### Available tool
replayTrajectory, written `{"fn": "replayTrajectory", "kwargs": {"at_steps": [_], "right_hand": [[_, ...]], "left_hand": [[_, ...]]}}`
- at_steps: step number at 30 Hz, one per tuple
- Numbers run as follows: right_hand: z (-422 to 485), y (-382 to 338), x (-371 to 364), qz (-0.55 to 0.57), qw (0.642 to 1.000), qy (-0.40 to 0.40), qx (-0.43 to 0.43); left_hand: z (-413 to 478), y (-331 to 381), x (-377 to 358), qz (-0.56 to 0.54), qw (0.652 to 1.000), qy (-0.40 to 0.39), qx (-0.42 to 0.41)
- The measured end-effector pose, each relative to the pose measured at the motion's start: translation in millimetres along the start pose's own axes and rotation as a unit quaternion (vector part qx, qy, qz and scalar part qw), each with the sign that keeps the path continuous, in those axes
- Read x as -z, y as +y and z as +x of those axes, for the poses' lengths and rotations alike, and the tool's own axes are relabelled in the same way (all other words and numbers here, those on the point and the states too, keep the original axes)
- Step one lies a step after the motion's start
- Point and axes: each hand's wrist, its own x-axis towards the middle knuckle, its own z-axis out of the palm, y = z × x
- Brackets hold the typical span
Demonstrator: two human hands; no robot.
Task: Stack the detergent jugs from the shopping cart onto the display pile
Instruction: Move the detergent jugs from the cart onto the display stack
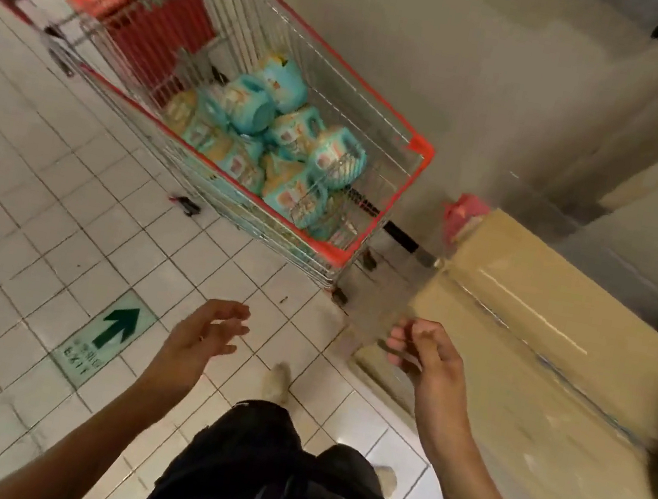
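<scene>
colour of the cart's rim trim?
Red-orange trim on the shopping cart rim, clearest in the head view.

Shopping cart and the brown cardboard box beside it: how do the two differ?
The shopping cart is see-through wire mesh with red trim, while the cardboard box has solid brown walls. The cart is open on top and holds a loose heap of teal detergent jugs. The box is closed, with shiny tape along its top. Both stand close together, just ahead of the person.
</scene>
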Motion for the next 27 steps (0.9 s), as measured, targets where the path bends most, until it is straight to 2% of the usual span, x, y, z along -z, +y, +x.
{"fn": "replayTrajectory", "kwargs": {"at_steps": [6,14,22,27], "right_hand": [[43.6,-2.4,-104.5,-0.037,0.998,-0.053,-0.01],[104.6,-14.2,-168.6,-0.071,0.99,-0.118,-0.038],[198.2,-35.9,-219.8,-0.119,0.986,-0.102,-0.061],[270.5,-57.1,-254.4,-0.133,0.98,-0.112,-0.096]], "left_hand": [[39.6,2.7,84.6,-0.009,0.999,0.049,0.01],[109.1,46.5,129.9,-0.052,0.996,0.077,-0.013],[191.1,70.2,153.0,-0.017,0.996,0.089,-0.008],[249.6,81.6,161.8,-0.004,0.997,0.069,0.03]]}}
